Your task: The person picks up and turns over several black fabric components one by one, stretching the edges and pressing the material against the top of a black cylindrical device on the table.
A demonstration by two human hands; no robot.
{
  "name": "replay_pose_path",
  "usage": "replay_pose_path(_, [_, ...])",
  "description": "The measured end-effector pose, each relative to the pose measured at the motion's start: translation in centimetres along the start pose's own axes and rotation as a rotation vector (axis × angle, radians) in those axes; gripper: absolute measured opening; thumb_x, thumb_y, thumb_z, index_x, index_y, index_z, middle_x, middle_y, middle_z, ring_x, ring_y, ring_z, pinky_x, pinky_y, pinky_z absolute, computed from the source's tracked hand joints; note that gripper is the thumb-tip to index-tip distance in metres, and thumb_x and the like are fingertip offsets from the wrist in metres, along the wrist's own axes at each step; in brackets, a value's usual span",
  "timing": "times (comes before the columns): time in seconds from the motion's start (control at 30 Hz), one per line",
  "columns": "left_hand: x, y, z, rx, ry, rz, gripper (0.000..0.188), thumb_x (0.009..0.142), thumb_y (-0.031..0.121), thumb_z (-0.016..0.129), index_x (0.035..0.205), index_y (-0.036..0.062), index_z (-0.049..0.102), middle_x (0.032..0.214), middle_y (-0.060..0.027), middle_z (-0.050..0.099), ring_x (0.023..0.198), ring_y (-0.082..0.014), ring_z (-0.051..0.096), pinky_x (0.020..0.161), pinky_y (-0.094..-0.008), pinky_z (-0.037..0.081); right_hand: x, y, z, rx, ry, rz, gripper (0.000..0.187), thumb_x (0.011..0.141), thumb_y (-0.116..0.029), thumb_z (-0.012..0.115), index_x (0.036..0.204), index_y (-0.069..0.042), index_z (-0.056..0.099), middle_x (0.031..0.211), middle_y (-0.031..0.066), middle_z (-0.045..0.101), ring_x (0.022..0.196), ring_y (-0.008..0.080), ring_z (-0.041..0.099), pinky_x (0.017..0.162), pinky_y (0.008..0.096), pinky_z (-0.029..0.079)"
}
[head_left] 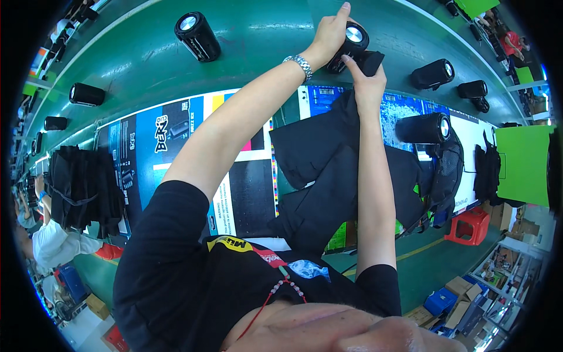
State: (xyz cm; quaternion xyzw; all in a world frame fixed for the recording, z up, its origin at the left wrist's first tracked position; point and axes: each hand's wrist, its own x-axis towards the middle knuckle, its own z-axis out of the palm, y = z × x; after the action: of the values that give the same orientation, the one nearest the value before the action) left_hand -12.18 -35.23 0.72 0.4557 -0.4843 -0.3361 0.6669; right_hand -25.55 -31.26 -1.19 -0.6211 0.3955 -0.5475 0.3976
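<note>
At the far side of the worktable, both hands are around a black cylindrical speaker (356, 36) with a shiny silver round end. My left hand (329, 38), with a metal-band watch on its wrist, is closed on the speaker's left side, thumb pointing up. My right hand (369, 85) grips a black fabric pouch (370, 62) against the speaker's near right side, its thumb touching the speaker. How far the pouch covers the speaker is hidden. Under my right forearm lie several flat black fabric pieces (319, 170). Another black speaker (423, 128) lies on its side to the right of that forearm.
Along the green conveyor belt (264, 53) stand more speakers, one upright (197, 36) and others lying (433, 74). A stack of black pouches (85, 188) hangs at the table's left end. Printed sheets (170, 135) cover the table. A red stool (468, 227) stands at right.
</note>
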Motion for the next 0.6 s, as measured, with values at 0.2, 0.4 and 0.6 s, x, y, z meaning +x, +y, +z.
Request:
replay_pose_path(0.2, [-0.8,-0.5,0.7,0.044,0.048,-0.014,0.061,0.100,0.041,0.031,0.081,-0.0043,0.067,0.074,-0.0111,0.067,0.072,-0.0192,0.061,0.072,-0.0312,0.048,-0.2,0.5,-0.4,-0.254,0.077,-0.049,0.039,0.067,-0.023,0.083,0.087,0.002,0.061,0.078,0.0062,0.065,0.072,0.0113,0.058,0.068,0.0267,0.048])
replay_pose_path(0.4, [-1.1,-3.2,1.3,-0.368,-0.054,-0.166,0.056,0.099,0.047,0.032,0.078,0.0057,0.063,0.071,-0.0002,0.059,0.067,-0.0125,0.053,0.067,-0.0252,0.045,1.0,2.4,-2.2,-0.178,-0.021,-0.041,0.044,0.066,-0.024,0.084,0.092,0.002,0.060,0.082,0.0059,0.065,0.074,0.0112,0.058,0.069,0.0258,0.048])
replay_pose_path(0.6, [0.2,-8.9,3.3,-0.145,0.197,0.328,0.048,0.101,0.037,0.033,0.102,-0.0009,0.062,0.083,-0.0016,0.062,0.080,-0.0118,0.056,0.078,-0.0267,0.045,1.2,1.6,-3.0,-0.330,-0.060,-0.023,0.037,0.070,-0.018,0.081,0.095,0.001,0.061,0.090,0.0062,0.067,0.081,0.0106,0.059,0.076,0.0257,0.046])
